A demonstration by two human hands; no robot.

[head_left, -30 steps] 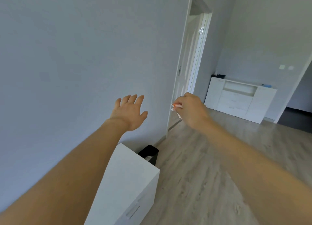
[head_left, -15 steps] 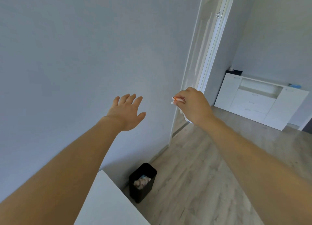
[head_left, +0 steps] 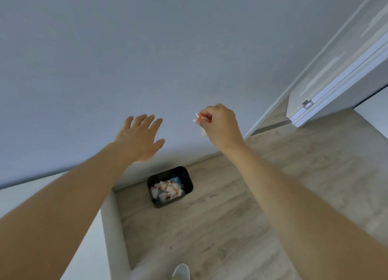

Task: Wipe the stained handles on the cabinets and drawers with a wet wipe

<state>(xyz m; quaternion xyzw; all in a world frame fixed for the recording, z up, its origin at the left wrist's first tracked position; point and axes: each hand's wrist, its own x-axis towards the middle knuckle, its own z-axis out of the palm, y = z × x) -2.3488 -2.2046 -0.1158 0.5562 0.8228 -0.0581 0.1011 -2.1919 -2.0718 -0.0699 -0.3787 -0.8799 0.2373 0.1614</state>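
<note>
The right hand point(head_left: 220, 125) is held out at arm's length with its fingers curled, and a crumpled wet wipe point(head_left: 199, 120) marked with orange-red staining is pinched between thumb and fingertips. Part of the wipe hangs below the fingers. The pinch at one edge is judged to keep the soiled face away from the palm and to allow release by simply parting the fingers.

The left hand point(head_left: 139, 138) is extended beside it, fingers straight and spread, nothing held; it is judged to be idle or kept out for balance.

Below and between the two forearms, a black bin point(head_left: 170, 186) stands on the wooden floor point(head_left: 241, 227), just beside the foot of the grey wall point(head_left: 147, 59). Crumpled, stained wipes are seen inside it. The wipe in the hand is not yet directly over the bin opening, so disposal is judged to be the step in hand.

A white cabinet point(head_left: 88, 258) occupies the lower left corner; no handles are in view. A door frame point(head_left: 336, 86) is seen at the right edge.
</note>
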